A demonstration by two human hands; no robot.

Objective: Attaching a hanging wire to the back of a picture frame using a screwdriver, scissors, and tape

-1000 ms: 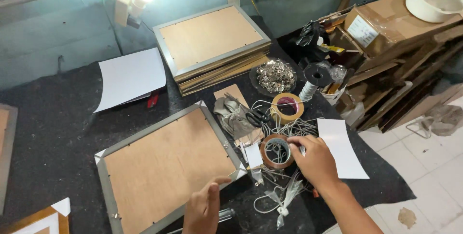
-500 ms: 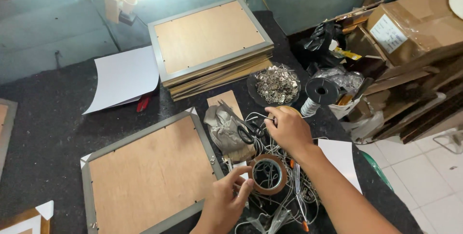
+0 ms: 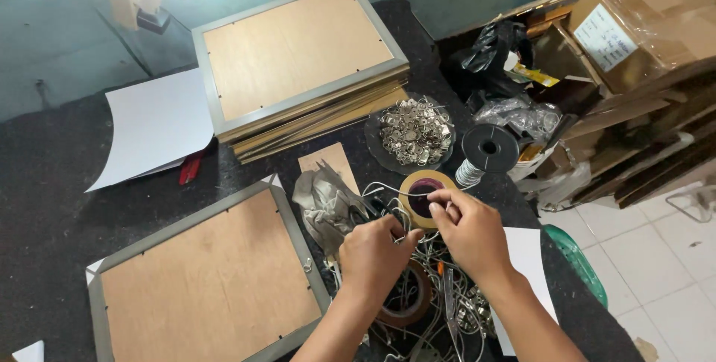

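Over dark cluttered tabletop point(image 3: 45, 205), left hand point(image 3: 373, 254) and right hand point(image 3: 466, 228) both pinch white cord point(image 3: 388, 189) with curled fingers.

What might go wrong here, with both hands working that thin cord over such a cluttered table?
The cord pinched between the left hand and right hand may snag in the tangled pile beneath. A tug might also drag the tape roll toward the dish of metal hangers and scatter them.

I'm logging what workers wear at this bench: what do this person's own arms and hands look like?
Both arms are bare as far as the picture shows: no sleeves in view. The left hand and right hand wear no gloves, and I see no rings, watch or bracelets.
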